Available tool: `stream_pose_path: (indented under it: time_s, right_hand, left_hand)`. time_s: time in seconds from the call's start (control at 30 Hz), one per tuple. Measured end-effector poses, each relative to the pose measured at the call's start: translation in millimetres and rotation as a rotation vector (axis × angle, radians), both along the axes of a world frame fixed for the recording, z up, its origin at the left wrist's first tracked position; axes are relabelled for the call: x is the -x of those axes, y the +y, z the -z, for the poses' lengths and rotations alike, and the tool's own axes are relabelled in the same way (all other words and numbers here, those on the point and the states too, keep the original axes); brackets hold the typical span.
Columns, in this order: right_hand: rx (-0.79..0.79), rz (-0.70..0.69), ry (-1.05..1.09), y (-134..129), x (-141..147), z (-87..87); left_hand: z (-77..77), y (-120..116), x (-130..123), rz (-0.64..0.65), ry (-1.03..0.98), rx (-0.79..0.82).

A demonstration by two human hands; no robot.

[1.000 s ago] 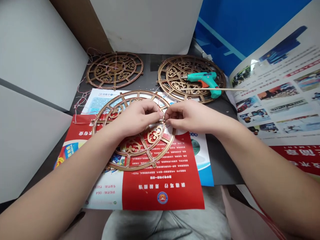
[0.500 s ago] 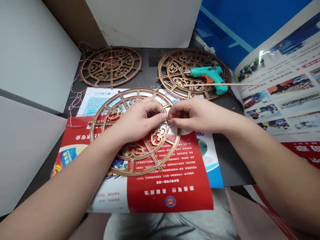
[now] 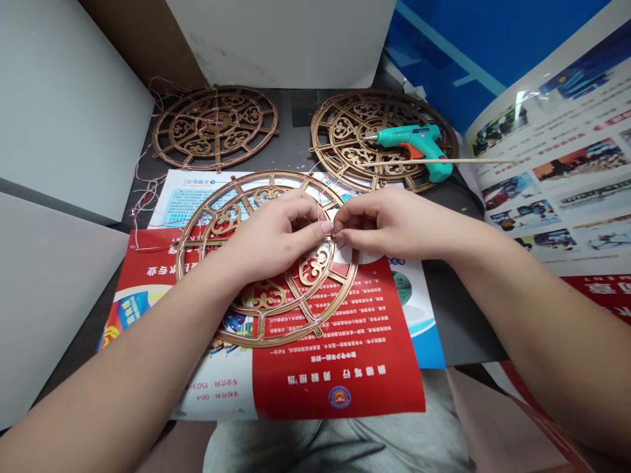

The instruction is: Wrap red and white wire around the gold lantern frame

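Note:
A round gold-brown openwork disc (image 3: 284,340) with scroll ornaments lies flat on printed sheets in front of me, thin wire running along its rings. My left hand (image 3: 279,236) rests over its middle, thumb and forefinger pinched at the inner ring on the right side. Meeting it there, my right hand (image 3: 387,222) has its fingertips closed too. A fine pale wire (image 3: 320,199) loops up around the fingertips, and both hands seem to pinch it. The fingers partly hide the exact spot where they meet.
Behind lie another wired disc (image 3: 215,163) at left and more discs (image 3: 323,164) at right. On the right ones rest a teal glue gun (image 3: 409,136) and a thin wooden stick (image 3: 473,161). Loose wires (image 3: 142,200) trail at left. White panels and a curved poster (image 3: 552,190) enclose the desk.
The view has shifted slightly. Both hands stay pinched at the same spot on the disc, with barely any finger movement.

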State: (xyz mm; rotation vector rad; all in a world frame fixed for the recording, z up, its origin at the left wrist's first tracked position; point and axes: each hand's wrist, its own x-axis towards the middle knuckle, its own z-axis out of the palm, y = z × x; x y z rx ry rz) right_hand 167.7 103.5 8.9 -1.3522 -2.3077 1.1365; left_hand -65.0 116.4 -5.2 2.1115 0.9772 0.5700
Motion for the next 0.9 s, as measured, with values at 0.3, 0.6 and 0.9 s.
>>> stream_pose_path:
  time_s: [0.3, 0.6, 0.9]
  right_hand:
    - [0.009, 0.027, 0.002, -0.5, 0.2, -0.7]
    - [-0.039, 0.048, -0.037, -3.0, 4.4, 0.5]
    - [-0.088, 0.080, -0.040, -6.7, 9.1, 0.8]
  left_hand:
    - [2.5, -2.9, -5.0, -0.057, 0.009, -0.008]
    - [1.5, -4.2, -7.3, -0.099, 0.012, -0.005]
    - [1.5, -5.1, -10.4, -0.127, 0.009, 0.012]
